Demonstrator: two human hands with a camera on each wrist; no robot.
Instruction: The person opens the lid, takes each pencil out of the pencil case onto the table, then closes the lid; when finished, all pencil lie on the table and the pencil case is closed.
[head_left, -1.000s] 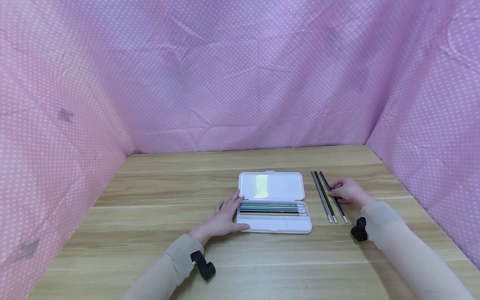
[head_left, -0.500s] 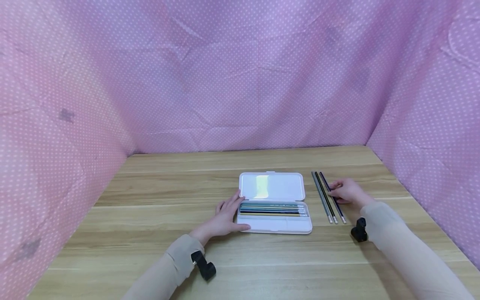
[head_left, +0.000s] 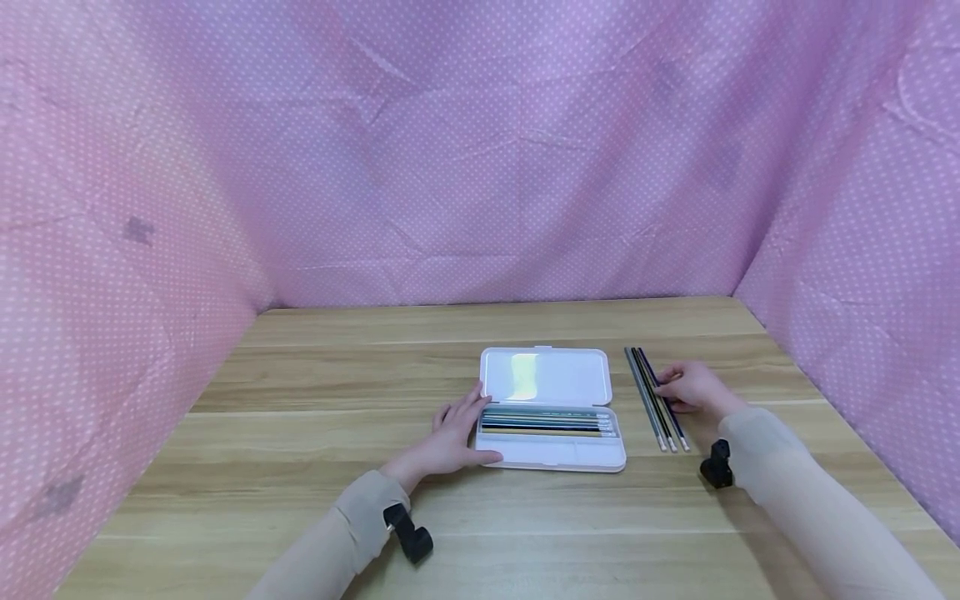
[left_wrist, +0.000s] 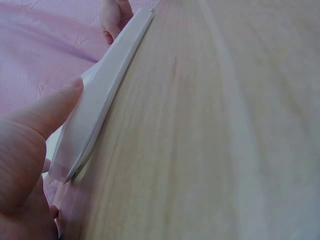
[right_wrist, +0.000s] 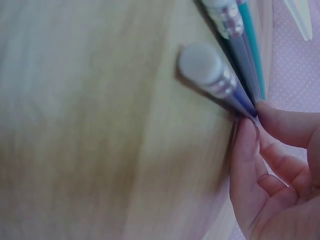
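A white pencil case (head_left: 528, 453) lies with its lid (head_left: 570, 375) raised back, several pencils (head_left: 543, 421) in its rear compartment. My left hand (head_left: 446, 444) rests at the case's left end, fingers spread along the side; its thumb (left_wrist: 55, 107) touches the front wall in the left wrist view. To the right of the case, my right hand (head_left: 697, 389) pinches a dark blue pencil (right_wrist: 242, 101) between thumb and forefinger, its white eraser end towards the front. Close beside it on the table lie a black pencil (head_left: 654, 403) and a grey-green pencil (head_left: 643, 394).
The wooden table (head_left: 315, 367) extends on all sides of the case. Pink dotted cloth (head_left: 480, 167) hangs behind the table and along both sides. A black wrist camera (head_left: 411, 533) sits on the left sleeve, another camera (head_left: 717, 464) on the right.
The dark blue pencil has shifted left towards the other two, narrowing the gap at their eraser ends. My right hand has moved slightly left with it. My left hand stays at the case.
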